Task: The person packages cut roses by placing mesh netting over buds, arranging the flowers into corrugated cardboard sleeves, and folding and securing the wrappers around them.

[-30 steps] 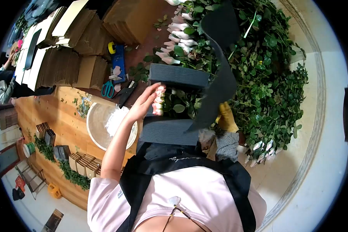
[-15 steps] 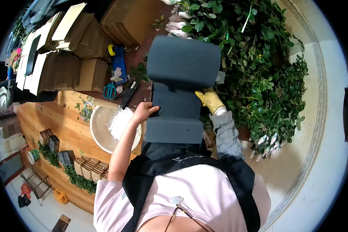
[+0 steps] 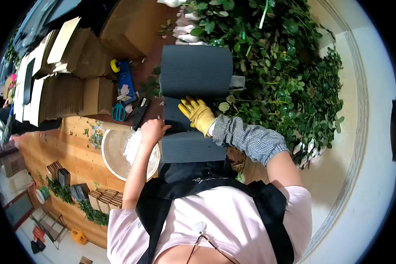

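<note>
In front of me lies a dark grey corrugated sheet [image 3: 193, 148], its far end curled into a thick roll [image 3: 196, 70] and its near end bent over close to my apron. A darker flat stretch [image 3: 176, 115] shows between these two ends. My left hand [image 3: 151, 132] is bare and closes on the left edge of the flat stretch, thumb on top and the other fingers mostly hidden. In a yellow glove, my right hand [image 3: 198, 115] rests palm down on the flat stretch with its fingers apart. A checked sleeve covers that forearm.
Leafy rose stems [image 3: 277, 88] with sleeved heads fill the right side. To the left are stacked cardboard pieces [image 3: 61, 94], teal scissors [image 3: 118, 111], a black-handled tool [image 3: 140, 113] and a blue tape dispenser [image 3: 125, 81]. A white tub [image 3: 114, 154] stands below. Another person [image 3: 2, 127] is at far left.
My right hand has moved left from the sheet's right edge onto its flat middle, fingers spreading. My left hand stays at the left edge. The view has shifted slightly.
</note>
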{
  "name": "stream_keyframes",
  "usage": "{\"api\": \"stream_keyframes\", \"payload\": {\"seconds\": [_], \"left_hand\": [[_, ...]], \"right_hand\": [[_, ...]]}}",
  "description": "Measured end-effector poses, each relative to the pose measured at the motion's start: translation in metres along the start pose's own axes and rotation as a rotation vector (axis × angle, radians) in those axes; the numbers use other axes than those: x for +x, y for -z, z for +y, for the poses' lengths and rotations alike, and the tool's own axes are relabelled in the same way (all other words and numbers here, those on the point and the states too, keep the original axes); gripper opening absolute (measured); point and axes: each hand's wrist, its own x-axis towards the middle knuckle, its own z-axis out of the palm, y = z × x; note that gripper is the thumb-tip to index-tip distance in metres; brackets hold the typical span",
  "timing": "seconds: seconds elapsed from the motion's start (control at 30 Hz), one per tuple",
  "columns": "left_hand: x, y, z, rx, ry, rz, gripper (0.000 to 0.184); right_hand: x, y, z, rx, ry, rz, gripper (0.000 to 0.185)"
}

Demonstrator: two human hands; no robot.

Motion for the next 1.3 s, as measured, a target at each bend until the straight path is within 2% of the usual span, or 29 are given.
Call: {"api": "stream_keyframes", "payload": {"seconds": [0.07, 0.13, 0.2, 0.23, 0.27, 0.33, 0.4, 0.43, 0.47, 0.5, 0.53, 0.57, 0.6, 0.67, 0.73, 0.8, 0.83, 0.9, 0.93, 1.0, 1.03, 1.07, 1.13, 1.17, 1.23, 1.27, 1.3], "left_hand": [[0.005, 0.046, 0.034, -0.179, -0.049, 0.059, 0.028], [0.014, 0.073, 0.066, -0.516, -0.371, 0.323, 0.039], [0.035, 0.088, 0.090, -0.172, -0.617, 0.479, 0.054], [0.052, 0.074, 0.089, -0.011, -0.591, 0.443, 0.060], [0.078, 0.046, 0.078, 0.128, -0.606, 0.534, 0.044], [0.089, 0.052, 0.085, 0.174, -0.367, 0.195, 0.025], [0.090, 0.045, 0.079, 0.075, -0.517, 0.474, 0.019], [0.091, 0.043, 0.076, 0.068, -0.499, 0.406, 0.018], [0.091, 0.041, 0.071, -0.030, -0.541, 0.455, 0.021], [0.084, 0.051, 0.069, -0.152, -0.568, 0.439, 0.026], [0.075, 0.062, 0.066, -0.410, -0.654, 0.529, 0.026], [0.059, 0.077, 0.058, -0.472, -0.557, 0.608, 0.024], [0.047, 0.090, 0.051, -0.538, -0.472, 0.679, 0.022], [0.024, 0.118, 0.006, -0.459, -0.193, 0.800, 0.019], [0.020, 0.119, -0.057, -0.780, 0.091, 0.983, 0.020], [0.016, 0.124, -0.110, -0.516, 0.247, 1.074, 0.029], [0.022, 0.113, -0.136, -0.515, 0.248, 1.077, 0.029], [0.037, 0.085, -0.178, 0.230, 0.510, 0.917, 0.044], [0.035, 0.081, -0.182, 0.224, 0.511, 0.916, 0.044], [0.034, 0.074, -0.186, 0.434, 0.461, 0.786, 0.061], [0.036, 0.072, -0.188, 0.511, 0.475, 0.822, 0.063], [0.030, 0.078, -0.176, 0.501, 0.469, 0.812, 0.063], [0.017, 0.104, -0.141, 0.474, 0.541, 0.626, 0.057], [0.020, 0.096, -0.152, 0.499, 0.469, 0.743, 0.050], [0.016, 0.096, -0.172, 0.206, 0.307, 0.857, 0.034], [-0.002, 0.113, -0.155, 0.063, 0.139, 0.992, 0.028], [-0.019, 0.123, -0.138, -0.135, 0.189, 0.953, 0.027]], "right_hand": [[0.004, 0.019, -0.004, -0.146, -0.041, -0.109, 0.086], [-0.001, 0.036, 0.003, 0.021, -0.012, -0.111, 0.083], [-0.014, 0.036, 0.007, 0.130, -0.012, 0.034, 0.077], [-0.015, 0.039, 0.007, 0.126, -0.018, 0.035, 0.077], [-0.015, 0.045, 0.006, 0.081, -0.024, 0.009, 0.075], [-0.015, 0.046, 0.002, 0.032, -0.023, -0.013, 0.073], [-0.008, 0.032, 0.002, 0.074, -0.072, 0.019, 0.068], [-0.002, 0.024, 0.002, 0.113, -0.120, 0.032, 0.064], [-0.001, 0.008, 0.007, 0.162, -0.059, 0.098, 0.061], [-0.006, 0.031, 0.003, 0.106, -0.109, -0.001, 0.066], [-0.011, 0.037, 0.004, 0.134, -0.080, 0.037, 0.074], [-0.015, 0.043, 0.006, 0.161, -0.050, 0.075, 0.083], [-0.012, 0.046, 0.007, 0.078, -0.021, 0.000, 0.090], [-0.011, 0.037, 0.008, 0.006, 0.015, 0.053, 0.092], [-0.014, 0.053, 0.005, 0.000, 0.015, -0.006, 0.092], [-0.012, 0.059, 0.003, -0.002, 0.000, -0.073, 0.091], [-0.012, 0.057, 0.003, -0.004, -0.002, -0.077, 0.091], [-0.011, 0.043, 0.005, 0.008, -0.001, -0.063, 0.096], [-0.010, 0.042, 0.005, 0.004, -0.002, -0.067, 0.096], [-0.008, 0.045, 0.005, 0.030, -0.023, -0.108, 0.094], [-0.009, 0.046, 0.005, 0.028, -0.027, -0.116, 0.094], [-0.010, 0.049, 0.004, 0.011, -0.013, -0.065, 0.093], [-0.014, 0.048, 0.004, 0.000, -0.024, -0.034, 0.091], [-0.015, 0.044, 0.006, 0.032, -0.004, 0.002, 0.091], [-0.013, 0.042, 0.008, 0.104, 0.019, 0.030, 0.090], [-0.015, 0.041, 0.009, 0.118, -0.007, 0.016, 0.090], [-0.015, 0.040, 0.010, 0.135, 0.009, 0.041, 0.090]]}}
